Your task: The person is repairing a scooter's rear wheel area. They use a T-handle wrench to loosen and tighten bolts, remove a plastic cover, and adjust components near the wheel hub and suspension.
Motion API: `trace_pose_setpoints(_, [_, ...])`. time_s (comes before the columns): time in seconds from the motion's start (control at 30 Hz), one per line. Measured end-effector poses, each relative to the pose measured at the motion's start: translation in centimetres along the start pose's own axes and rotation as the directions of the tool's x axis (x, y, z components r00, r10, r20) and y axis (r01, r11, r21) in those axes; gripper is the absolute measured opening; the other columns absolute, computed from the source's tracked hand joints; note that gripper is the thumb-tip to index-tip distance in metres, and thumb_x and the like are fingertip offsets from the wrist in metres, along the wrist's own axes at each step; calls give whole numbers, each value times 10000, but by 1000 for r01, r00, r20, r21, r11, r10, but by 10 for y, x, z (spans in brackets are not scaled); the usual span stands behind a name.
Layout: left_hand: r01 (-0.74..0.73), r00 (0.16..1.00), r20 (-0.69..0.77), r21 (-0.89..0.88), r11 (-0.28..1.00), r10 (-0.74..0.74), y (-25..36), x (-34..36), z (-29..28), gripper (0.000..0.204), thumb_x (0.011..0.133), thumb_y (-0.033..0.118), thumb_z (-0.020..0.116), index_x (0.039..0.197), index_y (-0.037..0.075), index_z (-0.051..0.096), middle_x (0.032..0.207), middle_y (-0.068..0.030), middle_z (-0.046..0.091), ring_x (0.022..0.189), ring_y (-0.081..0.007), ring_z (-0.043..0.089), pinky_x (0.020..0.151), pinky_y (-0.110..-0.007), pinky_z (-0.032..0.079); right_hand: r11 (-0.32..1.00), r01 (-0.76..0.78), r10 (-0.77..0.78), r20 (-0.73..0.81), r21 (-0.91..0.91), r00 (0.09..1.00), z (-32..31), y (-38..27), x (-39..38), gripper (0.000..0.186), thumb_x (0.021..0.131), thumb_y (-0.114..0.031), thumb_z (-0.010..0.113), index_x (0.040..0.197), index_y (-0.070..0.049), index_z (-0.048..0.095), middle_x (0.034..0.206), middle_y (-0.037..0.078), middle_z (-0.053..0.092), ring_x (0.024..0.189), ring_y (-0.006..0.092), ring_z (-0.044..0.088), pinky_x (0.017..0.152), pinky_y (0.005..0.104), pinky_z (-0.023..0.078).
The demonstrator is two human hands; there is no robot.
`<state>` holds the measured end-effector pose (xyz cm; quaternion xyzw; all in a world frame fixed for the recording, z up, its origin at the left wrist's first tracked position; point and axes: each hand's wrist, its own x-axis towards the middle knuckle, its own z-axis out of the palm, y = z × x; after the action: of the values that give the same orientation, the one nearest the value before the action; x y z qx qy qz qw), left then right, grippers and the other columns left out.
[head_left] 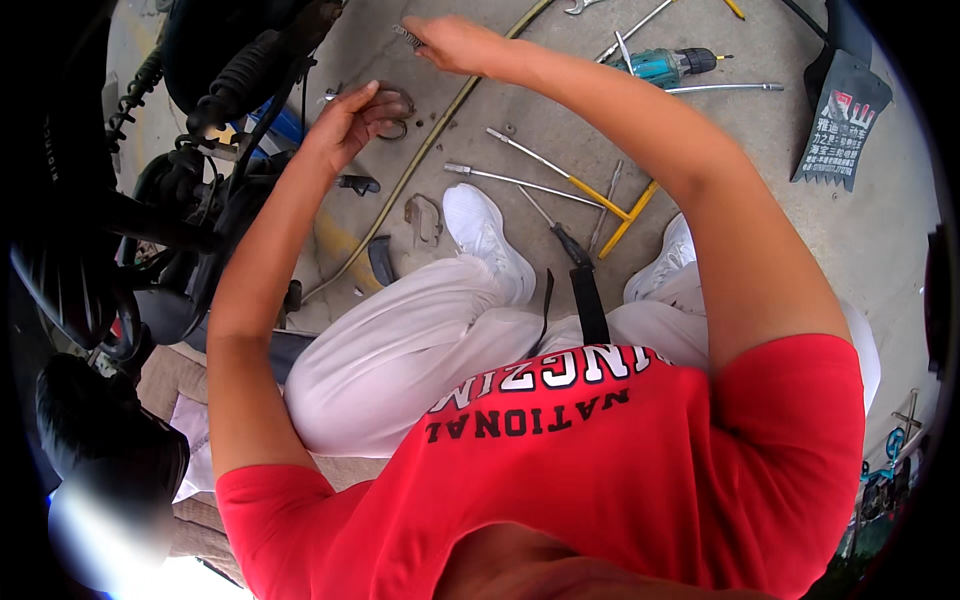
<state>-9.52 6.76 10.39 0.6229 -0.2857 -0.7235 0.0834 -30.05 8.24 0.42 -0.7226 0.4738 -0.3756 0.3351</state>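
My right hand (455,45) is closed at the far middle, pinching a small coil spring (407,37) between its fingertips. To its left and nearer, my left hand (350,122) has its fingers curled around a curved metal brake shoe (397,105); part of that piece is blurred and hidden by the fingers. Both hands are beside the dark underside of a motor scooter (215,110). A similar worn brake shoe (422,220) lies on the concrete by my white shoe, and a dark curved piece (380,260) rests nearer.
Yellow-handled T-wrenches (625,220) and metal rods lie between my feet. Farther right are a teal power drill (660,67), a steel bar (730,88) and a grey printed flap (845,125). A yellowish hose (430,150) crosses the floor. Cardboard (165,385) is at the lower left.
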Motion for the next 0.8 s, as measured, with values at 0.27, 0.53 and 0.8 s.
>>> trace_pose_setpoints(0.27, [-351,912,-403,-678,646,74,15,118,-55,231,862,119,516,1066,11,509,1134,-162,554,1065,-275,522,864,-441,418,275,-453,682,160,848,713,36,75,64,211,865,-156,521,983,19,507,812,154,592,728,237,591,630,369,494])
trace_pose_setpoints(0.53, [-478,848,-312,-799,365,428,8,167,-111,207,866,65,489,1065,52,546,1063,-95,600,973,-281,580,845,-434,477,-128,-278,694,286,952,661,47,69,95,193,868,-81,506,1035,1,455,887,113,559,743,210,575,614,333,513])
trace_pose_setpoints(0.8, [-594,804,-480,-664,454,350,9,156,-84,186,872,61,509,1055,39,534,1036,-100,604,940,-286,599,833,-434,512,-244,-144,706,277,959,651,85,83,126,199,876,-56,480,1063,-9,430,924,127,547,763,227,574,590,317,528])
